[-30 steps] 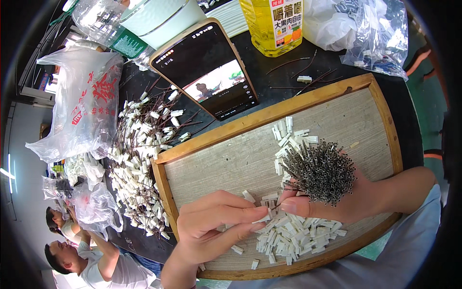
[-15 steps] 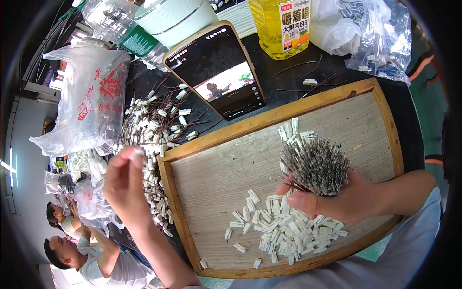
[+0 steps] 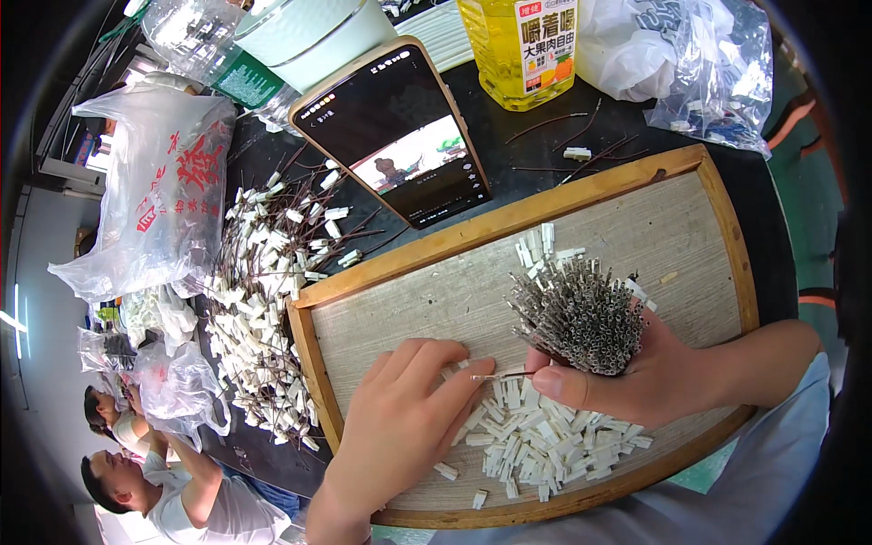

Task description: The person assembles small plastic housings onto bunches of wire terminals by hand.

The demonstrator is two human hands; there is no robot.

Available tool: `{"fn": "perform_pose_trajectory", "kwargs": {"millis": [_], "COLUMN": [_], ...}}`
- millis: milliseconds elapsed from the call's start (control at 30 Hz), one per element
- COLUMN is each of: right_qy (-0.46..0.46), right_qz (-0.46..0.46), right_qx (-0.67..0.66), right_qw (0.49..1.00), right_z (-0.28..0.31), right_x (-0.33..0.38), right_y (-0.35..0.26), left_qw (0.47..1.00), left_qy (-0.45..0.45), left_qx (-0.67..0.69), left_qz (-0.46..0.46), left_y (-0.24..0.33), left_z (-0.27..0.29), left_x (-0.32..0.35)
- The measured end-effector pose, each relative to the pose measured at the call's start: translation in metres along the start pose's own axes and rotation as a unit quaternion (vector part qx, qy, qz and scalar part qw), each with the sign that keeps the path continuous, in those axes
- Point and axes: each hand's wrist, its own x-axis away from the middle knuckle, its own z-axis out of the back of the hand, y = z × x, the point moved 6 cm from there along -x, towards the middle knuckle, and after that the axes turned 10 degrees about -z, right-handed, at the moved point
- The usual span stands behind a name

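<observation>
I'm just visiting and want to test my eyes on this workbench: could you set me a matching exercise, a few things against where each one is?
Things:
1. bundle of thin metal pins
2. black smartphone
3. yellow oil bottle
4. small white plastic pieces

Places:
A. leaning behind the wooden tray
B. gripped in the right hand
C. heaped on the tray's near part
D. far edge of table

Pairs: 1-B, 2-A, 3-D, 4-C

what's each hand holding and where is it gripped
The right hand clasps a bundle of thin metal pins around its lower end. The left hand rests on the small white pieces; whether its fingers grip anything cannot be told.
</observation>
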Motion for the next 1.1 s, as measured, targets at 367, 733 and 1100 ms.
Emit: {"fn": "perform_pose_trajectory", "kwargs": {"millis": [367,733,1100], "right_qy": [0.004,-0.002,-0.08], "right_qz": [-0.035,-0.018,0.039], "right_qx": [0.056,0.03,-0.027], "right_qw": [0.998,0.999,0.996], "right_z": [0.004,0.004,-0.005], "right_x": [0.001,0.003,0.002], "right_y": [-0.004,-0.005,0.006], "left_qw": [0.965,0.952,0.965], "left_qy": [0.137,0.19,0.149], "left_qx": [0.223,0.23,0.188], "left_qz": [0.005,-0.061,-0.105], "left_y": [-0.003,0.003,0.018], "left_z": [0.017,0.024,0.017], "left_x": [0.003,0.006,-0.001]}}
